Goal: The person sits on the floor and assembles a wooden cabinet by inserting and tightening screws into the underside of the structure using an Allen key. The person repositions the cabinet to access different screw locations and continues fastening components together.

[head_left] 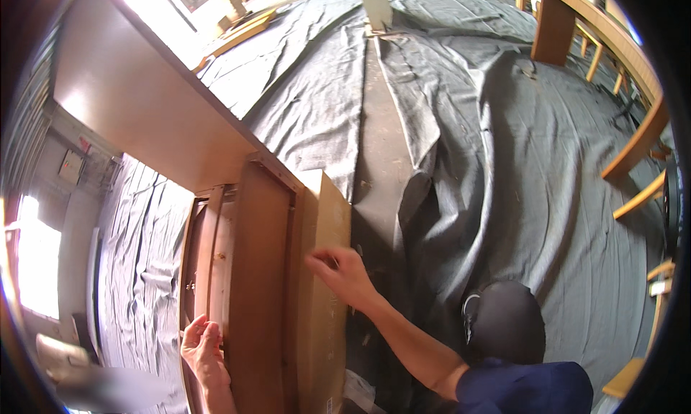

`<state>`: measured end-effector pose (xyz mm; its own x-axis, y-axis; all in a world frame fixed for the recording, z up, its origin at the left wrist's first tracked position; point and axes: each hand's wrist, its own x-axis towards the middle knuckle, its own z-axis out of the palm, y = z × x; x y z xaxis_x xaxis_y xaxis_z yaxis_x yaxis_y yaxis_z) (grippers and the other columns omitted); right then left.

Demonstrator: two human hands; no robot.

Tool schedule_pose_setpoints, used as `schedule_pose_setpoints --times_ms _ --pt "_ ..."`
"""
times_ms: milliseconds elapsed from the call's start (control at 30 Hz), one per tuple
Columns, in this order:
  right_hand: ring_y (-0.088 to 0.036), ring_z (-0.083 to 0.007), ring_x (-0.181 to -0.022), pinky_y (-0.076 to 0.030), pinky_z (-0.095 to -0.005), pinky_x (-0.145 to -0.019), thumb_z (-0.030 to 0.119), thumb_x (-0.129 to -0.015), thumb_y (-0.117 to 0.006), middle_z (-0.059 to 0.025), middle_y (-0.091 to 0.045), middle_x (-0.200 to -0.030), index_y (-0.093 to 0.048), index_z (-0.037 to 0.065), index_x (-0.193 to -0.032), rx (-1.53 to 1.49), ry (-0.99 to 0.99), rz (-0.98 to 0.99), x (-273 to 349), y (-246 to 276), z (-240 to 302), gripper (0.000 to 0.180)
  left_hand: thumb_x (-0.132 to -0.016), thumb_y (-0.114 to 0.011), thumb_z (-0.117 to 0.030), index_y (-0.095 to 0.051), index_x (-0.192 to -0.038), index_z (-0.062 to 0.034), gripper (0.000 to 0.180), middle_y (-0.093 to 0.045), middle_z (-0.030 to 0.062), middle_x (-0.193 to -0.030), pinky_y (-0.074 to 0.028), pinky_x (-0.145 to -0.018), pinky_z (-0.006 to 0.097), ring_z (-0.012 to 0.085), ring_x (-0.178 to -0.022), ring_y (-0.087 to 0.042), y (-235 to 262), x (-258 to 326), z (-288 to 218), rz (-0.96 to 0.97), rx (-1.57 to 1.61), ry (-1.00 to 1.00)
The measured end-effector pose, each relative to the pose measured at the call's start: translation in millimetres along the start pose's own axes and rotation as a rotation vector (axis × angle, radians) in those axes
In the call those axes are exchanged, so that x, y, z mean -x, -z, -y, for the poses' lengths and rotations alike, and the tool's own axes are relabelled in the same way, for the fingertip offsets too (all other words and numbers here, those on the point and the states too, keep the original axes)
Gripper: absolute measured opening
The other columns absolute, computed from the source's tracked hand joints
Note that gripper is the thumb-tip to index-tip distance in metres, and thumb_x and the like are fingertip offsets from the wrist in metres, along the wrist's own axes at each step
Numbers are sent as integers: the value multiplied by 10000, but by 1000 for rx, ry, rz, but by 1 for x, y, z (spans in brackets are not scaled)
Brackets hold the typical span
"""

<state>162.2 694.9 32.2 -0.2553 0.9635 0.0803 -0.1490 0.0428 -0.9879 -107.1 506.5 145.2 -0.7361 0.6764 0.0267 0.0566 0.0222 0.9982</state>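
Left hand (204,348) at the near end of the cabinet (263,292), fingertips narrow by the inner rail (211,252); can't tell if gripping anything. Right hand (343,274) curled, narrow, over the box (327,223); contents can't be told. Cabinet at left, just beside box. Grey cloth (536,191) on floor (380,137).

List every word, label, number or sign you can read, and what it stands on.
None can be read.
Tan box: faint marks, too small to read.
Pale patch, far right: no writing discernible.
Wall panel, left: too blurred to tell.
Brown wooden piece at left hand: none visible.
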Motion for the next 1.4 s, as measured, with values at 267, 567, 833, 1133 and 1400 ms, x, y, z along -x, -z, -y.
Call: schedule_pose_setpoints --times_ms 267,567,833,1133,1400 --pt "-629 -262 -1008 -551 -430 -880 450 -885 -972 -97 -607 -1106 -718 26 -1356 69 809 -458 -262 -68 179 682 -1009 -824 5 -733 -1305 60 315 -801 117 -1113 -628 -843 299 177 -933 -770 -6 -8 9 -234 -26 11" --pt "-811 -416 -938 -634 -500 -870 406 -929 -883 -281 -802 -970 -780 -64 -1234 279 852 181 -341 -60 223 570 -1001 -811 -1 -777 -1211 47 217 -811 96 -1036 -629 -816 293 168 -899 -785 -21 -11 -1 -424 -261 120" --pt "-763 -342 -721 -596 -460 -699 301 -950 -850 -232 -775 -823 -803 -63 -1128 120 1059 167 -357 -67 195 408 -981 -853 -38 -796 -1189 23 224 -830 118 -1060 -637 -833 303 173 -901 -800 -24 -7 -15 -384 -397 267" --pt "-774 -206 -829 -598 -363 -780 207 -977 -831 -150 -842 -948 -825 -37 -1164 132 941 345 -331 -55 211 307 -942 -885 -202 -816 -1138 -48 259 -818 72 -1018 -592 -892 320 147 -940 -754 -8 -41 -16 -180 -544 295" --pt "-761 -139 -926 -600 -309 -819 190 -1024 -833 -103 -828 -1041 -792 -49 -1189 143 673 350 -323 -70 216 293 -960 -903 -272 -814 -1278 -43 403 -849 146 -1196 -628 -932 363 215 -1062 -818 -28 -173 -5 -207 -784 -23"
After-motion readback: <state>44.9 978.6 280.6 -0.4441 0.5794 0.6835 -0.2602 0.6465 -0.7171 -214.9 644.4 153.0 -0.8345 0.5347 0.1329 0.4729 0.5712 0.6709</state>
